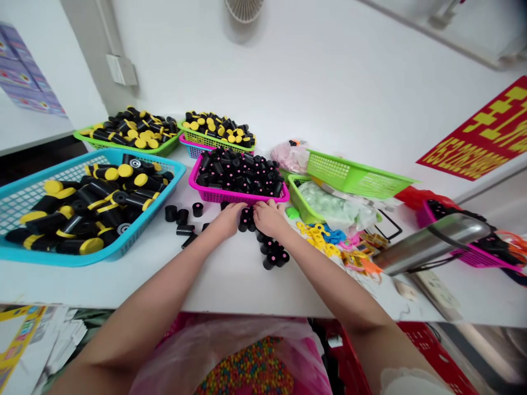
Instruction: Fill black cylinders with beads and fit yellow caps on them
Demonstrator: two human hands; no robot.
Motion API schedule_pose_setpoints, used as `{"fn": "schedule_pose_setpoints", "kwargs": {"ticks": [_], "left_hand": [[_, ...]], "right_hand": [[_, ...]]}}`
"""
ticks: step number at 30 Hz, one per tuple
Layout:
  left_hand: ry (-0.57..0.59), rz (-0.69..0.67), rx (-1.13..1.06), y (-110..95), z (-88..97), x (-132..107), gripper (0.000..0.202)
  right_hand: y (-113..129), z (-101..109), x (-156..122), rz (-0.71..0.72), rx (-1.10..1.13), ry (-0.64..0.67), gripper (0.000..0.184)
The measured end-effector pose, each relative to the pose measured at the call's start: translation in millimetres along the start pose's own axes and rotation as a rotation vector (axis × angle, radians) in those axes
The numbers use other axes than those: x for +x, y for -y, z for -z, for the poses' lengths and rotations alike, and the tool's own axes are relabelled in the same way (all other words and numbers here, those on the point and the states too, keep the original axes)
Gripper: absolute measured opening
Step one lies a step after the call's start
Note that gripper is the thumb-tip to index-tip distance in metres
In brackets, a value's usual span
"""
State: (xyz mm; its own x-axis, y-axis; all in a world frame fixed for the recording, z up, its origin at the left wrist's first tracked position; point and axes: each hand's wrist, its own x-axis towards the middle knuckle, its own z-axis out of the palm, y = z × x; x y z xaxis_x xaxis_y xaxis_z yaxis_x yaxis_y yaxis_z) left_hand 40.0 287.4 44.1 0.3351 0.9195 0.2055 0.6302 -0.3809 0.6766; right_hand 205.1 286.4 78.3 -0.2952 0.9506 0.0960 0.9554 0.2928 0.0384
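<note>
Both my hands reach to the front of a pink basket [206,193] heaped with small black cylinders with pink dots. My left hand [228,218] and my right hand [268,216] are curled side by side around a cluster of black cylinders [246,218] on the white table, just before the basket's rim. More of these cylinders [274,253] lie under my right wrist. A few loose black cylinders [181,216] stand left of my left hand.
A blue basket [24,197] of black-and-yellow tubes sits at left, two green baskets [123,146] of the same behind. Green baskets [354,175], yellow and blue plastic bits [319,235], a metal bar [428,241] at right. A bag of coloured beads [251,367] lies below the table edge.
</note>
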Motion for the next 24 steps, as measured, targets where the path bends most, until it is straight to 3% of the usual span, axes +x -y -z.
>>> {"fn": "schedule_pose_setpoints", "kwargs": {"ticks": [5, 11, 13, 17, 24], "left_hand": [[-0.132, -0.004, 0.042, -6, 22.3, -9, 0.063], [-0.234, 0.353, 0.353, 16, 71.1, -23, 0.040], [-0.238, 0.388, 0.413, 23, 80.1, -26, 0.033], [-0.194, 0.422, 0.490, 25, 81.0, -29, 0.028], [-0.161, 0.391, 0.550, 25, 71.7, -29, 0.029]], "right_hand": [[-4, -1, 2, 0.013, 0.019, 0.011, 0.042], [0, 15, -5, 0.056, 0.053, -0.057, 0.039], [12, 21, -4, 0.122, 0.066, -0.059, 0.040], [50, 16, 16, 0.287, 0.023, 0.020, 0.034], [101, -9, 57, 0.210, -0.047, 0.107, 0.034]]}}
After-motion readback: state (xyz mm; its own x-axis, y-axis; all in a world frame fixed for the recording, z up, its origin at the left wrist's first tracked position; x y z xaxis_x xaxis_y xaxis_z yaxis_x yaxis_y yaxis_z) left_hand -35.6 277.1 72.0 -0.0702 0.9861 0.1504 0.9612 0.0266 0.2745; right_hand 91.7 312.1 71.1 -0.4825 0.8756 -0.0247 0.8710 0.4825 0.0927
